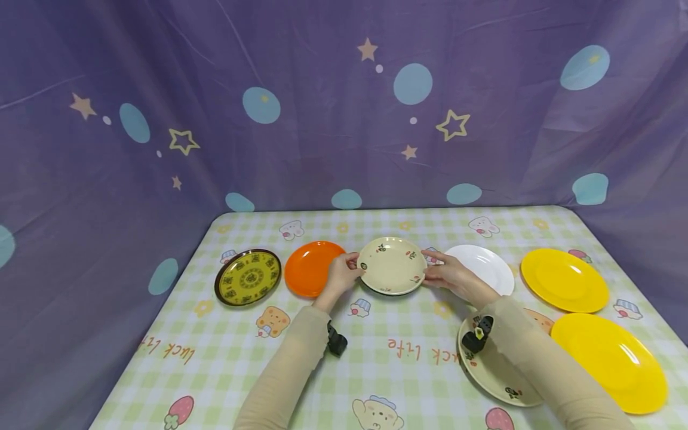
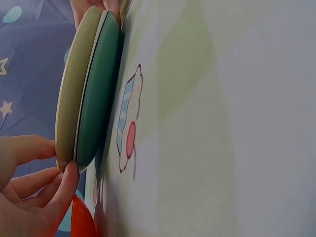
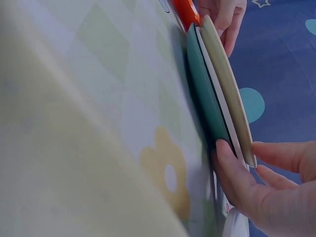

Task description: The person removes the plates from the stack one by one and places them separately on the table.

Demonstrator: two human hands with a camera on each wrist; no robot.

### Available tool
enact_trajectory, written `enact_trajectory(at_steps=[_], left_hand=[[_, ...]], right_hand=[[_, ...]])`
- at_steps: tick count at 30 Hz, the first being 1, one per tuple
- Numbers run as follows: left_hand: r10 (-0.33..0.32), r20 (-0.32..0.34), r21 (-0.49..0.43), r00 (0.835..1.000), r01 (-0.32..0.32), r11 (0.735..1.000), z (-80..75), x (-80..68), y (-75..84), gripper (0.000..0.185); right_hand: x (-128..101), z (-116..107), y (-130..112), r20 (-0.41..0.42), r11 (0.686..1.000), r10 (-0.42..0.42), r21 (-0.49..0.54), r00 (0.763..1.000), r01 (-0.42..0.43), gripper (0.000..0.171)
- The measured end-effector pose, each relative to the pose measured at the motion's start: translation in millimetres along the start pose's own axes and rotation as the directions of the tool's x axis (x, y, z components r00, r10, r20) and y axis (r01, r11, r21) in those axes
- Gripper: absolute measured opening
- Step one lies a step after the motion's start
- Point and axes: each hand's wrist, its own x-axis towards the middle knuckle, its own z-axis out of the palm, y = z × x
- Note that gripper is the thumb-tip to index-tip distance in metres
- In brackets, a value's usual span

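Observation:
A small cream plate (image 1: pixel 392 266) with little printed figures lies on top of a green-sided plate (image 2: pixel 98 98), which hardly shows in the head view. My left hand (image 1: pixel 342 276) pinches the left rim of the cream plate, its thumb at the seam between the two. On the opposite side my right hand (image 1: pixel 457 279) grips the rim, with the thumb against the green-sided plate (image 3: pixel 207 91). Just left of the pair is an orange plate (image 1: pixel 309 269); a white plate (image 1: pixel 486 269) lies behind my right hand, partly covered. Whether the pair touches the cloth is unclear.
A brown-rimmed, olive-patterned plate (image 1: pixel 249 278) lies at the far left. Two yellow plates (image 1: pixel 564 279) lie at the right, one nearer the front. Under my right forearm is a larger cream plate (image 1: pixel 500 376), partly hidden. A purple curtain (image 1: pixel 333 161) hangs behind the checked tablecloth (image 1: pixel 215 364).

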Motion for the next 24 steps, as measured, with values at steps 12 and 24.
enact_trajectory(at_steps=[12,24], left_hand=[[-0.036,-0.007,-0.054,0.999,0.036,0.998,-2.6,-1.6,1.1,0.046],[-0.057,-0.025,-0.083,0.998,0.054,0.995,-4.6,-4.2,2.8,0.045]], right_hand=[[-0.7,0.0,0.3,0.018,1.000,-0.005,0.003,1.000,0.005,0.062],[1.2,1.5,-0.1,0.014,1.000,0.008,-0.015,1.000,-0.008,0.061]])
